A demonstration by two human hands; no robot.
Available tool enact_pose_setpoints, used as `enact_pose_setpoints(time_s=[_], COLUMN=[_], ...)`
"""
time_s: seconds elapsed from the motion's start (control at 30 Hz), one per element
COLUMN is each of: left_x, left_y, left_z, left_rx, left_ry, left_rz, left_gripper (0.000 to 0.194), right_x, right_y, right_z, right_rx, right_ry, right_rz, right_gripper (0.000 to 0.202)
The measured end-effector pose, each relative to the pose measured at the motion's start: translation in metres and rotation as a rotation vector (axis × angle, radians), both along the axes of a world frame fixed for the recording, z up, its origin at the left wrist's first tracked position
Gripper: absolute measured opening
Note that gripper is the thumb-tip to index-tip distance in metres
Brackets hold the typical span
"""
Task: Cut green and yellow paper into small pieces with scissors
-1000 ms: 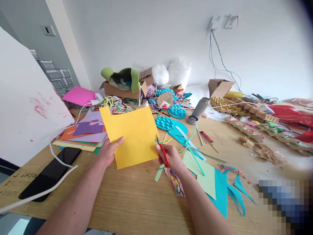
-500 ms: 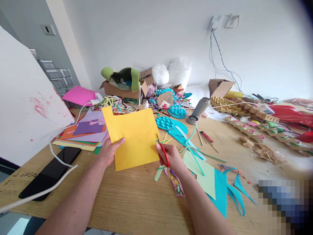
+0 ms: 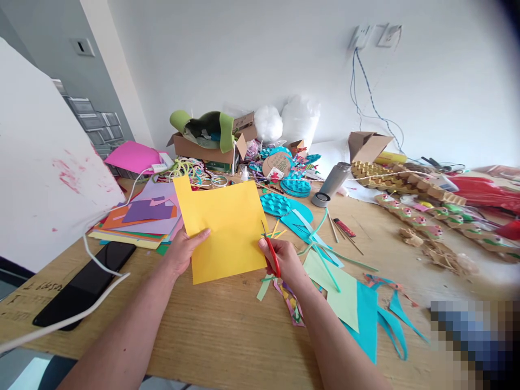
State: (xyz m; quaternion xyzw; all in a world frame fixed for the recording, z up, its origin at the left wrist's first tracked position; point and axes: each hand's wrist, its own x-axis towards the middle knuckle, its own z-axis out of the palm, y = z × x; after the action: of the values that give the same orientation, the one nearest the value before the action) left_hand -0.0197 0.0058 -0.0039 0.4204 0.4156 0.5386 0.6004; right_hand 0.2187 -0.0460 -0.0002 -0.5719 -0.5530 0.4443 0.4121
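A yellow sheet of paper (image 3: 227,230) with a notch out of its top left corner is held up above the table. My left hand (image 3: 184,252) pinches its left edge, thumb on the front face. In my right hand (image 3: 282,257) is a pair of red-handled scissors (image 3: 273,257), fingers closed around the handles. The blades point up along the paper's right edge; whether they bite into it I cannot tell. Under my right wrist lie a patterned strip (image 3: 293,306) and a pale green scrap (image 3: 264,288).
On the left lie a stack of coloured paper (image 3: 138,225), a black phone (image 3: 83,287) and a white cable (image 3: 103,265). Green (image 3: 339,292) and blue sheets (image 3: 365,325) lie right. A steel flask (image 3: 332,184), a cardboard box (image 3: 207,154) and egg-carton strips (image 3: 406,181) stand behind.
The view has shifted very slightly, so things appear a little further right. Both hands keep their hold on the paper and the scissors.
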Motion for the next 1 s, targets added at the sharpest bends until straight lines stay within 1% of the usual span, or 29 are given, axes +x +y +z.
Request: enact_pose_setpoints(time_s=[0.13,0.43,0.67,1.0], left_x=[-0.001,0.001,0.001,0.000], left_y=[0.000,-0.002,-0.002,-0.001], left_z=[-0.001,0.002,0.002,0.000], left_rx=[0.012,0.027,0.033,0.061], left_ry=[-0.001,-0.029,-0.028,-0.003], left_rz=[-0.027,-0.074,-0.069,-0.120], left_gripper=[0.065,0.058,0.061,0.060], right_x=[0.001,-0.002,-0.002,0.000], right_y=[0.000,-0.001,-0.002,-0.003], right_z=[0.000,0.004,0.006,0.010], right_rx=[0.021,0.047,-0.007,0.006], right_ry=[-0.055,-0.054,0.033,-0.036], right_rz=[0.011,-0.016,-0.044,-0.024], right_gripper=[0.051,0.053,0.053,0.057])
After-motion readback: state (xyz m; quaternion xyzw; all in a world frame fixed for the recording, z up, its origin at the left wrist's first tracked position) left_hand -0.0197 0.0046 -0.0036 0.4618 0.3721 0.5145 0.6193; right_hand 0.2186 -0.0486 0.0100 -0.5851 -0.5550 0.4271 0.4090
